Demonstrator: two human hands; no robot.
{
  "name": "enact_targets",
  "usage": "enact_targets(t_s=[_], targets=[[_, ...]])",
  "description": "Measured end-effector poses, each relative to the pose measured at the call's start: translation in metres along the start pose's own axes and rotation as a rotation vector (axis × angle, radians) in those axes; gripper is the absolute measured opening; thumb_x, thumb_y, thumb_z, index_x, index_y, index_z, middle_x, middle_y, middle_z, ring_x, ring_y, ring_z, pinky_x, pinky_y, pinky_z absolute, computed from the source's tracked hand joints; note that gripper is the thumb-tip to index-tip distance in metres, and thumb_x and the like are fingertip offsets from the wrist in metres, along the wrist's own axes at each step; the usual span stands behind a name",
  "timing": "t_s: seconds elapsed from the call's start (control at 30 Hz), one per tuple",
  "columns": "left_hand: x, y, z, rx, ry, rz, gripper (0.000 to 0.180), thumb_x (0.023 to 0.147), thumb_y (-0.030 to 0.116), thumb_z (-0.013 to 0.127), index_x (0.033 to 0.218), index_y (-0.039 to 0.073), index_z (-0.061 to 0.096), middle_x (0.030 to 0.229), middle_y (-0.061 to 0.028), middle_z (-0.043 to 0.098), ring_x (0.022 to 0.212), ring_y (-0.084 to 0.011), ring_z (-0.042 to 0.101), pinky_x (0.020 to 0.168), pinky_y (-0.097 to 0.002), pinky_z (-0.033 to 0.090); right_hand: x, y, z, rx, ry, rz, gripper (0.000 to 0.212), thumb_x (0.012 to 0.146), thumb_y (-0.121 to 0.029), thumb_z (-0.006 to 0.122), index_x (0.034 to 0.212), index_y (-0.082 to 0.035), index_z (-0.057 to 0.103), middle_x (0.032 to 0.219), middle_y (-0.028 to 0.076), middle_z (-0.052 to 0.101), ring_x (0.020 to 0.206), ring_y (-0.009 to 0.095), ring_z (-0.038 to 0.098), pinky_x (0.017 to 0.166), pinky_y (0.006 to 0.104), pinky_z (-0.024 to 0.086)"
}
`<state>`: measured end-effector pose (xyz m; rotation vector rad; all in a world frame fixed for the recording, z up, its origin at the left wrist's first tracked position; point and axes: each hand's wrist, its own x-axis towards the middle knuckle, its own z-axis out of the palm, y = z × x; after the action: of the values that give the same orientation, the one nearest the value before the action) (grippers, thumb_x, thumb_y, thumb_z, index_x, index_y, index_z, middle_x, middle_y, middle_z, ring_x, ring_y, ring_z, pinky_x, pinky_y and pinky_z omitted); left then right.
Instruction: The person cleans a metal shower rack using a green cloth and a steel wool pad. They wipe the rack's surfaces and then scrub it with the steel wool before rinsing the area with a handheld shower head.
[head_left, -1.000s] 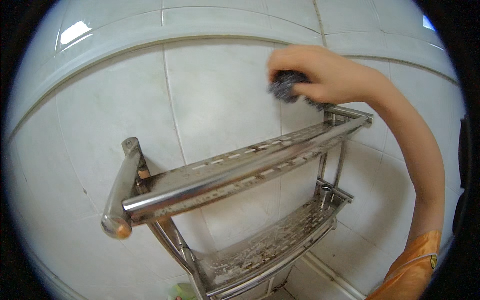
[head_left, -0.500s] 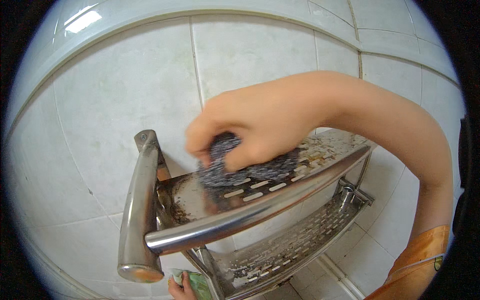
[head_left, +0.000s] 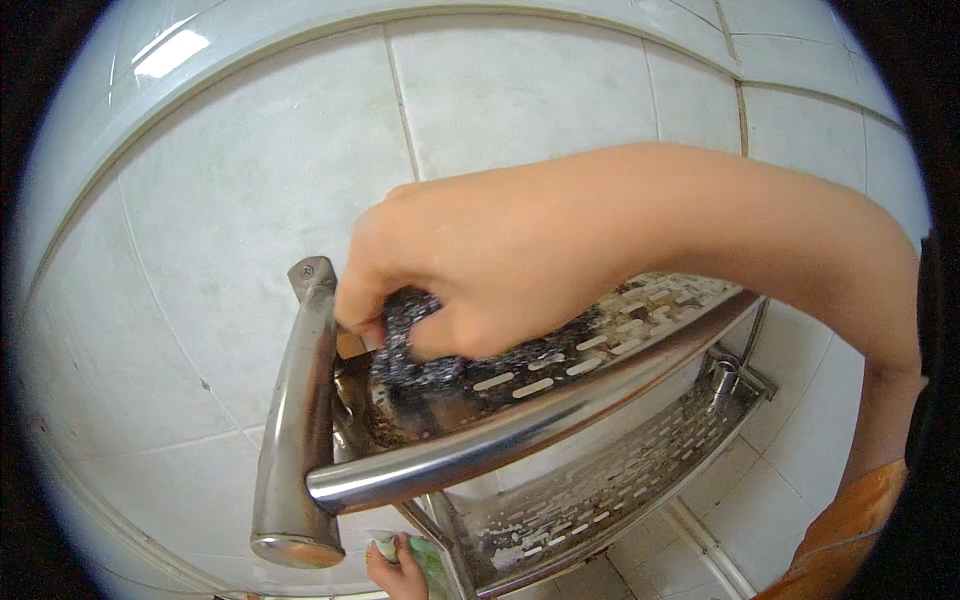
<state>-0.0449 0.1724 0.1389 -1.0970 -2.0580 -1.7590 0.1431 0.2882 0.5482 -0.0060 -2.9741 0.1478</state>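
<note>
My right hand (head_left: 450,265) reaches in from the right, its fingers closed round a dark grey, glittery scouring pad (head_left: 415,355). The pad presses on the perforated upper shelf (head_left: 690,300) of a metal wall rack, near its left end. Brown and whitish grime marks this shelf around the slots. Low in the picture, partly cut off by the edge, my left hand (head_left: 400,572) pinches a pale green and white thing (head_left: 430,565), whose kind I cannot make out. It is below the upper shelf, beside the rack's lower frame.
A thick metal post (head_left: 295,430) screwed to the tiled wall (head_left: 250,190) stands at the rack's left end. A shiny rail (head_left: 540,400) runs along the front. Beneath hangs a second slotted shelf (head_left: 600,490), stained too. White pipes (head_left: 705,545) run below at the right.
My right hand has slid the scouring pad leftward along the upper shelf, closer to the post. The whole rack sits slightly further right in view. My left hand still pinches the green thing.
</note>
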Motion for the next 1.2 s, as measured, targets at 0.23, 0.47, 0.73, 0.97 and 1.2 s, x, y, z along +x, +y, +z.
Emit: enact_targets(t_s=[0.23,0.47,0.73,0.97,1.2], targets=[[-0.002,-0.011,-0.002,-0.033,0.031,-0.032,0.014,0.079,0.009,0.063,0.079,-0.003,0.057,0.071,-0.0127,0.056,0.064,-0.0234,0.052,0.059,-0.0352,0.04,-0.039,0.012,-0.016,-0.057,-0.119,0.135,0.015,0.067,0.002,0.056,0.081,0.005,0.058,0.075,0.012,0.059,0.07,0.022,0.054,0.065,0.0305,0.043],[-0.001,0.001,0.002,-0.049,0.017,-0.05,0.017,0.08,0.013,0.065,0.076,-0.002,0.057,0.067,-0.0117,0.055,0.062,-0.0228,0.052,0.057,-0.0353,0.039,0.014,-0.003,0.004,-0.005,0.071,-0.056,0.018,0.069,-0.003,0.058,0.084,0.006,0.063,0.077,0.018,0.062,0.072,0.025,0.059,0.066,0.0333,0.045],[0.001,0.001,-0.005,0.017,0.011,-0.017,0.018,0.08,0.014,0.065,0.076,-0.002,0.057,0.067,-0.0126,0.056,0.061,-0.0232,0.052,0.058,-0.0353,0.04,-0.026,0.008,-0.007,0.014,-0.014,-0.023,0.019,0.069,0.0,0.058,0.086,0.007,0.063,0.083,0.015,0.062,0.078,0.024,0.058,0.072,0.032,0.045],[0.002,0.01,-0.005,0.008,0.0,-0.009,0.015,0.079,0.012,0.063,0.075,-0.002,0.058,0.066,-0.0147,0.057,0.061,-0.0281,0.054,0.058,-0.0369,0.041,0.0,-0.008,0.003,0.193,-0.046,-0.124,0.022,0.067,-0.002,0.059,0.088,0.005,0.065,0.086,0.011,0.062,0.076,0.021,0.057,0.067,0.0283,0.044],[0.002,0.01,-0.006,0.045,0.031,0.016,0.014,0.077,0.011,0.064,0.074,-0.001,0.058,0.065,-0.0155,0.057,0.061,-0.031,0.054,0.058,-0.0377,0.041,-0.026,0.0,-0.008,0.265,-0.088,-0.162,0.02,0.068,-0.008,0.065,0.086,0.0,0.068,0.079,0.009,0.063,0.072,0.017,0.056,0.064,0.0281,0.044]])
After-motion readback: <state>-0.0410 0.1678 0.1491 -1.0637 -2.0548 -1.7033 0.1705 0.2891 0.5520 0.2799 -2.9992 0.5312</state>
